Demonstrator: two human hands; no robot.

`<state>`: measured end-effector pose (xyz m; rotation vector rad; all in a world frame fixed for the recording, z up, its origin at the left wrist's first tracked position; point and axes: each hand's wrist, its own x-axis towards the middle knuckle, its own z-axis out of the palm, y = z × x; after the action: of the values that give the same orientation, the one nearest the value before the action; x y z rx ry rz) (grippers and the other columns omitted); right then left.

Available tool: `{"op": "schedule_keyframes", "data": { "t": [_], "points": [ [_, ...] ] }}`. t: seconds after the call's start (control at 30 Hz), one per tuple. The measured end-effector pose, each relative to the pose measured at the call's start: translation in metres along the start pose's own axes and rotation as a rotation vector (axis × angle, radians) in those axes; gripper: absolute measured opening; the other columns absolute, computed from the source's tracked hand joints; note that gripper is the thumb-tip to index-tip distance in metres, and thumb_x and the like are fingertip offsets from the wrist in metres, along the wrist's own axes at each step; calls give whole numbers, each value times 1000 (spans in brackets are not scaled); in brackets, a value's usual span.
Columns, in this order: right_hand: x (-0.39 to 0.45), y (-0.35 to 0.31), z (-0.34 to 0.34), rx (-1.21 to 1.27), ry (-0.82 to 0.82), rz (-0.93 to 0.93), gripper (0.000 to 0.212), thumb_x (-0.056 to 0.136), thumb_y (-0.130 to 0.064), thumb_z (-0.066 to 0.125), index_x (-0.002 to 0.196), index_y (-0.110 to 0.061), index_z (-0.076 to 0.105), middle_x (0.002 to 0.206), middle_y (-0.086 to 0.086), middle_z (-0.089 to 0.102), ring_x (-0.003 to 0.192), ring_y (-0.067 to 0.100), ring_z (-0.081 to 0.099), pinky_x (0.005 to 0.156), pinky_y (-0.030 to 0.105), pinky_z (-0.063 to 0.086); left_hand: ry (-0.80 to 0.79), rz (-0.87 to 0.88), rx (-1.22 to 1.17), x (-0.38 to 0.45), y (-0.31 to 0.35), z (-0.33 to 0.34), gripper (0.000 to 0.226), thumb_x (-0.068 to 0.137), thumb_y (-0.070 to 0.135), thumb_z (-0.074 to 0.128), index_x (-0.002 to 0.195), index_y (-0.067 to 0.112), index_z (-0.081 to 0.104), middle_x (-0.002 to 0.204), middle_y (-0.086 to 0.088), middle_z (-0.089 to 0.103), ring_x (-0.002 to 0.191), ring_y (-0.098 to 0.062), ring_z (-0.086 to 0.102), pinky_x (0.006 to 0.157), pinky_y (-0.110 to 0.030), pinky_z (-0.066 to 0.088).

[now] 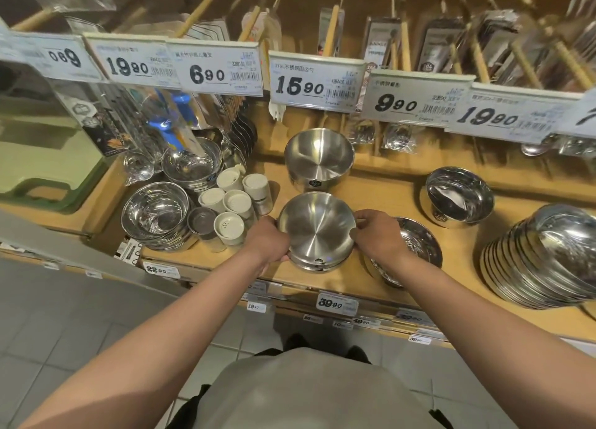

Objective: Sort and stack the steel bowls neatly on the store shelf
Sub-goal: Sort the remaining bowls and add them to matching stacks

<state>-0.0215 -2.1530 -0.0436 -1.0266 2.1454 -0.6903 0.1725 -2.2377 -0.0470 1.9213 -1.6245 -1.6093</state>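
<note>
Wooden store shelf (371,199), front edge: left hand (269,240) and right hand (377,235) were closed on opposite rims of a brushed steel bowl (317,227) nested atop a short stack. Level, centred seating is advised before release; matching bowl (319,158) noted behind.

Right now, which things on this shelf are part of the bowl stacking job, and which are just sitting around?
Job: brushed steel bowl held by left hand and right hand; matching bowl behind; shiny bowl stack; tilted bowl stack.

Bystanders: white shaker jars; price tags; hanging spoons; green plastic tray.
</note>
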Motion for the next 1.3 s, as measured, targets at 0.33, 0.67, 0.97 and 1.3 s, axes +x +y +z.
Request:
{"op": "schedule_keyframes", "data": {
  "t": [0.33,0.67,0.97,1.3],
  "points": [
    [-13,-1,12,-62,43,38,28,83,-9,68,110,-1,69,103,16,73,97,32,66,70,29,45,63,92,104,6,11,-8,28,86,2,59,112,0,68,98,-25,73,92,-43,73,86,-53,60],
    [-14,-10,6,-80,48,48,23,83,-6,67,105,-2,71,105,15,74,95,28,66,70,25,41,55,68,50,2,10,-11,22,88,-7,54,80,11,65,81,-17,71,76,-38,76,73,-54,64],
    [-18,-11,7,-77,44,58,31,87,-6,65,117,-3,67,112,15,73,99,26,65,73,24,42,23,54,31,-4,13,-13,20,91,-5,56,84,11,65,84,-12,68,75,-32,74,74,-51,64],
    [-14,-10,-7,-40,100,39,52,94,-33,64,139,-9,55,118,10,70,91,18,68,67,15,43,153,268,264,-9,36,-34,22,95,28,61,111,15,68,110,-6,71,108,-29,64,87,-32,47]
  ]
}}
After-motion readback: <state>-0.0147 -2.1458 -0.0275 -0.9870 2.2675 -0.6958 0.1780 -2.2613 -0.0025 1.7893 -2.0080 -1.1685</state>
